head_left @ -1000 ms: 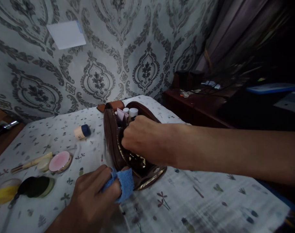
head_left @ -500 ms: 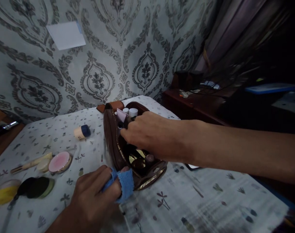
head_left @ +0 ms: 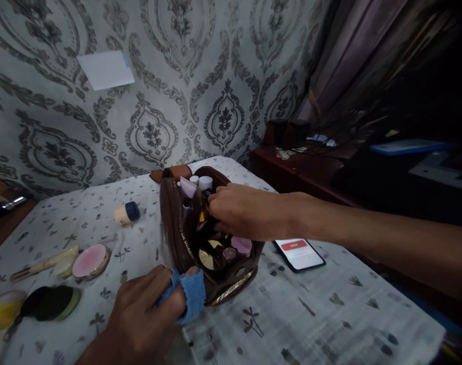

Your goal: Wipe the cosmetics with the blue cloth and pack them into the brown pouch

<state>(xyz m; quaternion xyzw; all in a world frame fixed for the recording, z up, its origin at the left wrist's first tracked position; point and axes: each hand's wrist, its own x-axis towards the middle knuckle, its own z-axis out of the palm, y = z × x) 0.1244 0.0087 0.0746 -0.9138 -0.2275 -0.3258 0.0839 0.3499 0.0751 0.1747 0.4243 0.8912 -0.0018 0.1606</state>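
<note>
A brown zip makeup bag (head_left: pixel 172 218) stands open on the cloth-covered table. Inside it are white-capped containers (head_left: pixel 205 182), a pale pink tube (head_left: pixel 188 187), a pink round item (head_left: pixel 241 246) and a shiny gold round item (head_left: pixel 210 255). My right hand (head_left: pixel 238 208) reaches into the bag with fingers curled down, beside a small dark-capped amber bottle (head_left: pixel 203 214); its fingertips are partly hidden, so what they grip is unclear. My left hand (head_left: pixel 147 304) is closed on a blue cloth (head_left: pixel 195 296), which is wrapped about its fingers near the bag's front edge.
Left of the bag lie a navy-capped beige bottle (head_left: pixel 126 213), a pink round compact (head_left: pixel 89 261), a cream tube (head_left: pixel 44 263), a dark green-edged round item (head_left: pixel 60 303) and a yellow container (head_left: pixel 5 312). A lit phone (head_left: pixel 301 255) lies to the right, a dark red desk (head_left: pixel 292 172) beyond.
My right hand has shifted up and right within the bag, uncovering the pink round item and the amber bottle. More of the phone shows. My left hand still holds the blue cloth.
</note>
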